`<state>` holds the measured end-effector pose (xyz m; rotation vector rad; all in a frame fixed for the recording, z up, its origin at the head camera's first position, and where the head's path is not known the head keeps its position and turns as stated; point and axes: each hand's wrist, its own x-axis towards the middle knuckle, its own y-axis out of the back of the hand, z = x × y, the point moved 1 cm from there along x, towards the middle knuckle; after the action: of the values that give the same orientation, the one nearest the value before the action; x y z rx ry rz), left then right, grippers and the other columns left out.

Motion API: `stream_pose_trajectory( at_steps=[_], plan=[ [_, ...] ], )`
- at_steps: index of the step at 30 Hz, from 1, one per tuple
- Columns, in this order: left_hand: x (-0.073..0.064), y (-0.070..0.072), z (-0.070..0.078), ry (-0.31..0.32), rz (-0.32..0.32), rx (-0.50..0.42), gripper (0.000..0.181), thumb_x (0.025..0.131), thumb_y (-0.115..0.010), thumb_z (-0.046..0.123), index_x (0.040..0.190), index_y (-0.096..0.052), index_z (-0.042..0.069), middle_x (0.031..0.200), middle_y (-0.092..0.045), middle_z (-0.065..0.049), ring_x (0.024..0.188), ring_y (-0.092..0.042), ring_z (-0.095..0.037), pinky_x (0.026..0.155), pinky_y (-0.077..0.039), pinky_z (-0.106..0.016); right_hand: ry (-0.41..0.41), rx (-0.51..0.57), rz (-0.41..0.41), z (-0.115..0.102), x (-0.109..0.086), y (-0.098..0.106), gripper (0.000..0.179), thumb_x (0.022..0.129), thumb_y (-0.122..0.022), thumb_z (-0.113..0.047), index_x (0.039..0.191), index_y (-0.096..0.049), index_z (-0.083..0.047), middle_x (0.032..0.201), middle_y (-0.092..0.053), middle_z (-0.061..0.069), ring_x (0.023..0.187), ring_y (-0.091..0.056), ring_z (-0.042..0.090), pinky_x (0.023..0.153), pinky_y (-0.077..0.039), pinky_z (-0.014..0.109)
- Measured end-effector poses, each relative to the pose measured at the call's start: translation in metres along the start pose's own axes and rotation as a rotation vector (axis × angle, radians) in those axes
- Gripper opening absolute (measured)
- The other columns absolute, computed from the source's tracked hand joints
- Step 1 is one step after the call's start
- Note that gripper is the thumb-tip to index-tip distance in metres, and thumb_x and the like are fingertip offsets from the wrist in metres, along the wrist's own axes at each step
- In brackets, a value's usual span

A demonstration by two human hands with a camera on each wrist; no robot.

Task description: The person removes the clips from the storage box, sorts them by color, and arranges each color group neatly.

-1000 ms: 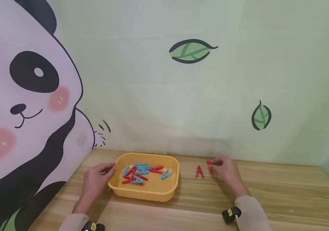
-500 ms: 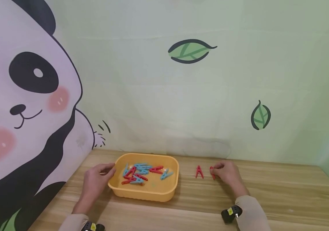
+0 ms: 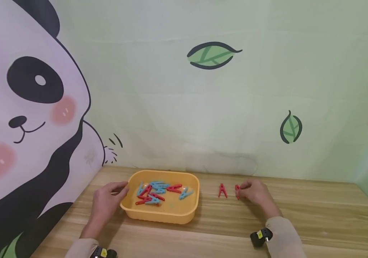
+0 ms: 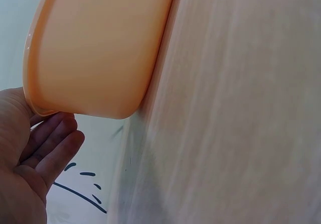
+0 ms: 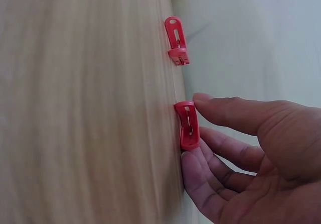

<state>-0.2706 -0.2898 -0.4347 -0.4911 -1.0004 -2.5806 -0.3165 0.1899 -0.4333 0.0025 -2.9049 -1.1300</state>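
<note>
My right hand (image 3: 258, 193) pinches a red clothespin (image 5: 188, 126) between thumb and fingers, low at the tabletop. Beside it, to the left in the head view, a second red clothespin (image 3: 222, 191) stands on the table with its two legs spread. My left hand (image 3: 104, 199) rests with its fingertips against the left rim of a yellow plastic basin (image 3: 158, 216). The left wrist view has the fingers (image 4: 62, 153) loosely bent just under the rim. Inside the basin lie several blue clothespins (image 3: 159, 186) and several red clothespins (image 3: 175, 188).
The wood-grain table (image 3: 222, 229) runs back to a pale green wall cloth (image 3: 158, 107) printed with leaves. A large panda picture (image 3: 35, 118) covers the left side. A camera is strapped to each wrist.
My right hand has shifted slightly right and down with its red clothespin, widening the gap from the other one. The left hand and basin hold their place.
</note>
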Motion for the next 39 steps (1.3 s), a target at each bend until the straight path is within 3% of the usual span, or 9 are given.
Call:
stream_pose_trajectory(
  at_steps=[9, 18, 24, 29, 39],
  plan=[
    [-0.001, 0.002, 0.003, 0.004, 0.001, 0.006, 0.025, 0.096, -0.079, 0.006, 0.119, -0.078, -0.004, 0.111, -0.078, -0.020, 0.102, -0.076, -0.035, 0.087, -0.063, -0.044, -0.031, 0.026, 0.002, -0.002, -0.001, -0.001, 0.019, 0.088, -0.081, -0.007, 0.098, -0.073, 0.006, 0.089, -0.071, 0.009, 0.082, -0.065, 0.022, 0.069, -0.054, 0.031],
    [-0.001, 0.004, 0.003, 0.009, -0.003, 0.003, 0.025, 0.096, -0.079, 0.006, 0.119, -0.078, -0.004, 0.111, -0.078, -0.020, 0.102, -0.076, -0.036, 0.087, -0.063, -0.044, -0.049, -0.050, 0.026, -0.013, -0.005, 0.003, 0.024, 0.095, -0.076, -0.016, 0.105, -0.072, 0.006, 0.092, -0.070, 0.013, 0.086, -0.063, 0.027, 0.072, -0.054, 0.036],
    [-0.002, 0.004, 0.002, -0.003, 0.006, 0.008, 0.025, 0.096, -0.079, 0.006, 0.118, -0.078, -0.004, 0.110, -0.078, -0.020, 0.101, -0.076, -0.036, 0.086, -0.064, -0.045, 0.045, -0.044, 0.069, -0.035, -0.013, 0.003, 0.032, 0.097, -0.075, -0.019, 0.113, -0.070, 0.009, 0.106, -0.072, 0.021, 0.094, -0.066, 0.033, 0.083, -0.060, 0.050],
    [-0.002, 0.003, 0.000, -0.020, 0.015, 0.003, 0.024, 0.095, -0.080, 0.006, 0.117, -0.078, -0.004, 0.109, -0.078, -0.020, 0.100, -0.076, -0.036, 0.086, -0.064, -0.045, 0.129, 0.014, 0.089, -0.061, -0.022, -0.004, 0.029, 0.097, -0.076, -0.015, 0.114, -0.070, 0.008, 0.106, -0.073, 0.019, 0.098, -0.068, 0.034, 0.085, -0.060, 0.052],
    [-0.002, 0.001, 0.002, 0.011, -0.005, -0.010, 0.026, 0.096, -0.079, 0.005, 0.120, -0.077, -0.005, 0.113, -0.077, -0.022, 0.105, -0.075, -0.037, 0.090, -0.062, -0.046, 0.282, 0.081, 0.071, -0.113, -0.033, -0.036, 0.022, 0.095, -0.081, -0.012, 0.112, -0.073, 0.000, 0.107, -0.074, 0.014, 0.094, -0.071, 0.029, 0.080, -0.064, 0.044]
  ],
)
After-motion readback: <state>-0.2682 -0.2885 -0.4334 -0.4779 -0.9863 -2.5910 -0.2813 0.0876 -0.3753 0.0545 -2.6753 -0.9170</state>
